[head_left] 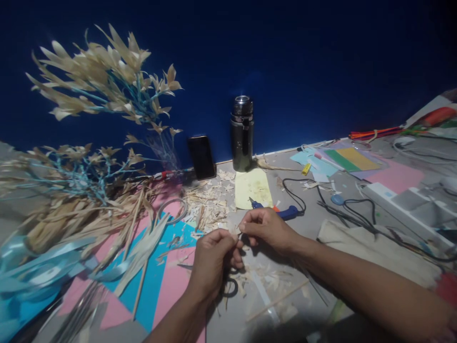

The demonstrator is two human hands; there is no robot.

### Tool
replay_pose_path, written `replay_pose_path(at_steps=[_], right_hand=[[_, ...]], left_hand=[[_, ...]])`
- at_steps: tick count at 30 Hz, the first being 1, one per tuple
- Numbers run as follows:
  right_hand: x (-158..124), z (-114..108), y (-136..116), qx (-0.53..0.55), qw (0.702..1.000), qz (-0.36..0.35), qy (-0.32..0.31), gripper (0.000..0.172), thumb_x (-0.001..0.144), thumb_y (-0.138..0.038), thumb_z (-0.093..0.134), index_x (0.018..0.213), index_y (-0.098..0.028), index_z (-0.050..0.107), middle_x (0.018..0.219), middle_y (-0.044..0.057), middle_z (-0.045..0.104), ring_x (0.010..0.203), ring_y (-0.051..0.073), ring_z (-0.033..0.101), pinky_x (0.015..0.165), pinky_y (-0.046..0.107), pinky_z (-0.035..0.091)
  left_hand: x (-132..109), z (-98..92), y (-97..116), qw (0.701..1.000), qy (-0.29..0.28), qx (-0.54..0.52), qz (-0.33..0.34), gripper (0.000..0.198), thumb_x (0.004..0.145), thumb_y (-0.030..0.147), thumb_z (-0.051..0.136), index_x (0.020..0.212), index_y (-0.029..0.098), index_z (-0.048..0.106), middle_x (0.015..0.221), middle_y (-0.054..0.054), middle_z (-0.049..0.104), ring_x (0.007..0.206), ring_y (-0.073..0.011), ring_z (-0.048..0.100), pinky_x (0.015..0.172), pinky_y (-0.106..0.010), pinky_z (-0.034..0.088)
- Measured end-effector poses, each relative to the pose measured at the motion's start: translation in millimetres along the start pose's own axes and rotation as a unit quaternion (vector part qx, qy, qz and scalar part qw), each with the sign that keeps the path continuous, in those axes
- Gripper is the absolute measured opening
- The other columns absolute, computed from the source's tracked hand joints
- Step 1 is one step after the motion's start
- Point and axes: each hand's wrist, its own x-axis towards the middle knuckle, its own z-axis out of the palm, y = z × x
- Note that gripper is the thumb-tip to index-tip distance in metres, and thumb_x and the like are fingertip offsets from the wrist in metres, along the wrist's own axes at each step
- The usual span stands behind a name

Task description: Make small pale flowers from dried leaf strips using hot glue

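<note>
My left hand (215, 257) and my right hand (270, 230) meet above the table, fingertips pinched close together. Between them is something small, thin and dark, too little of it showing to name. Scissors lie beneath my left hand, a black handle loop (231, 287) and a blade tip (183, 265) showing on either side. Just beyond my right hand rests a blue glue gun (288, 213), its nozzle over a stained yellow paper sheet (253, 186). Pale scraps of dried husk (207, 205) are strewn around both hands.
A metal flask (242, 136) and a phone (202, 157) stand by the blue wall. Husk flowers on blue stems (132, 90) rise at left, above pink and blue paper (159, 281). Black cords (352, 216), cloth (374, 252) and coloured sheets (357, 158) occupy the right.
</note>
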Motion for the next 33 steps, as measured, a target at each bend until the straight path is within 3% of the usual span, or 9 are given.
replay_pose_path(at_steps=[6, 12, 21, 26, 33], right_hand=[[-0.4, -1.7, -1.5, -0.020, 1.000, 0.003, -0.003, 0.020, 0.069, -0.032, 0.076, 0.070, -0.014, 0.068, 0.060, 0.002, 0.069, 0.048, 0.009, 0.054, 0.048, 0.021, 0.041], [-2.4, -0.6, -3.7, -0.029, 1.000, 0.000, 0.000, 0.020, 0.067, -0.032, 0.076, 0.069, -0.014, 0.067, 0.058, 0.002, 0.068, 0.049, 0.010, 0.053, 0.049, 0.022, 0.041], [-1.2, 2.5, 4.1, -0.018, 1.000, 0.003, 0.006, 0.018, 0.067, -0.031, 0.074, 0.066, -0.014, 0.069, 0.056, 0.004, 0.067, 0.049, 0.010, 0.052, 0.048, 0.022, 0.038], [-0.6, 0.9, 6.3, 0.003, 1.000, 0.017, 0.007, 0.026, 0.071, -0.039, 0.073, 0.067, -0.013, 0.072, 0.053, 0.002, 0.063, 0.045, 0.009, 0.049, 0.045, 0.021, 0.035], [0.7, 1.7, 6.1, 0.026, 1.000, 0.003, -0.005, 0.022, 0.069, -0.033, 0.077, 0.078, -0.013, 0.072, 0.060, 0.000, 0.065, 0.049, 0.010, 0.053, 0.047, 0.021, 0.037]], left_hand=[[0.3, 1.8, 4.1, 1.000, -0.004, 0.000, -0.016, 0.024, 0.065, 0.032, 0.083, 0.068, 0.012, 0.071, 0.048, -0.003, 0.065, 0.039, -0.0114, 0.056, 0.044, -0.022, 0.045], [-0.6, 1.4, 5.6, 1.000, 0.002, 0.014, -0.007, 0.019, 0.067, 0.029, 0.079, 0.064, 0.013, 0.068, 0.046, -0.003, 0.064, 0.038, -0.0113, 0.056, 0.044, -0.021, 0.044], [0.2, 0.9, 2.5, 0.996, 0.050, 0.071, 0.019, 0.012, 0.064, 0.023, 0.071, 0.060, 0.016, 0.062, 0.045, 0.000, 0.062, 0.034, -0.0091, 0.050, 0.039, -0.019, 0.038], [1.4, -1.3, -0.1, 0.994, 0.077, 0.064, 0.036, 0.014, 0.065, 0.023, 0.072, 0.061, 0.017, 0.060, 0.047, 0.002, 0.061, 0.035, -0.0080, 0.047, 0.038, -0.019, 0.038], [2.9, -3.0, 1.6, 0.996, 0.056, 0.036, 0.064, 0.021, 0.072, 0.032, 0.073, 0.062, 0.017, 0.061, 0.041, 0.004, 0.053, 0.036, -0.0072, 0.044, 0.040, -0.018, 0.035]])
